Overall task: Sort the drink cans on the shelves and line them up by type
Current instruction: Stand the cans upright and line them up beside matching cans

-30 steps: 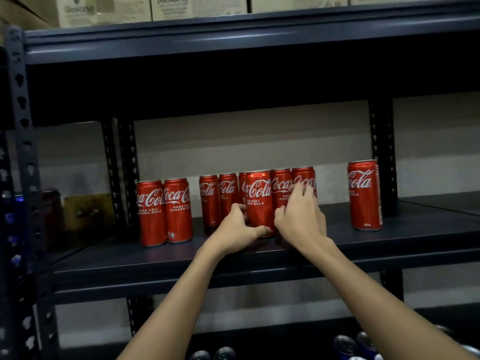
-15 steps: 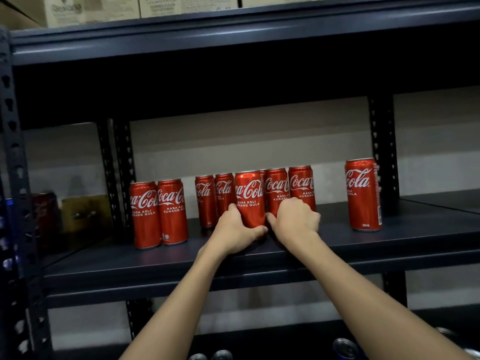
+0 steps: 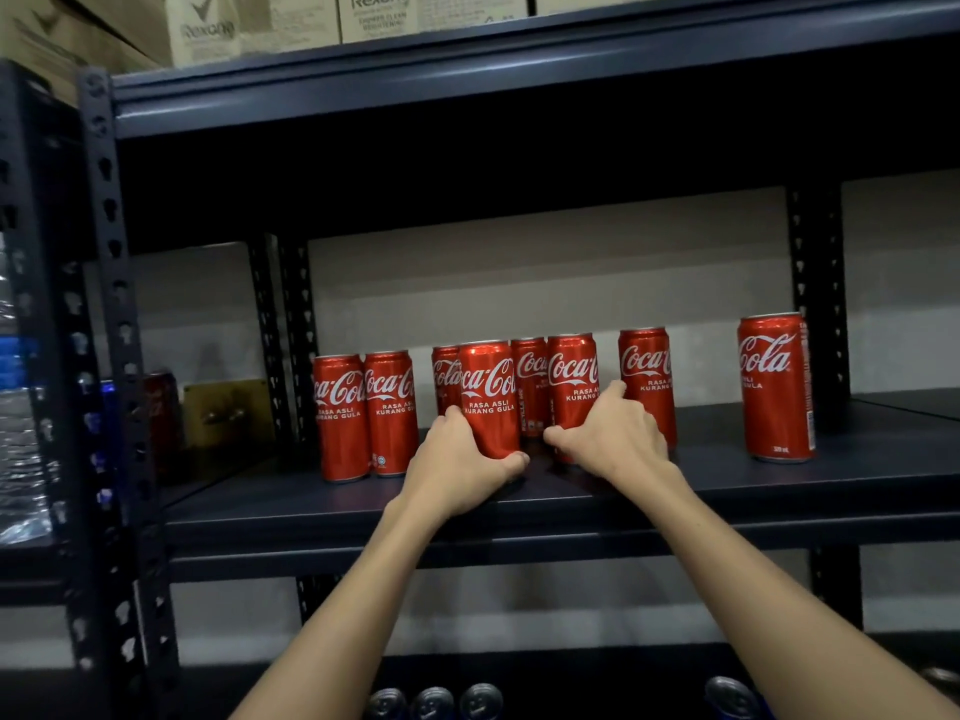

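Two hands reach onto a dark shelf point(image 3: 675, 491) of upright red cola cans — left hand point(image 3: 457, 467) curls around the front can point(image 3: 488, 397); right hand point(image 3: 613, 439) grips its neighbour point(image 3: 571, 376).

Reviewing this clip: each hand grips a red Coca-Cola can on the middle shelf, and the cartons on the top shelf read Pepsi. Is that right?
Not quite. The head view shows the cartons on the top shelf printed Rexona, not Pepsi. The rest stands: the left hand grips one red Coca-Cola can, and the right hand grips another on the middle shelf.
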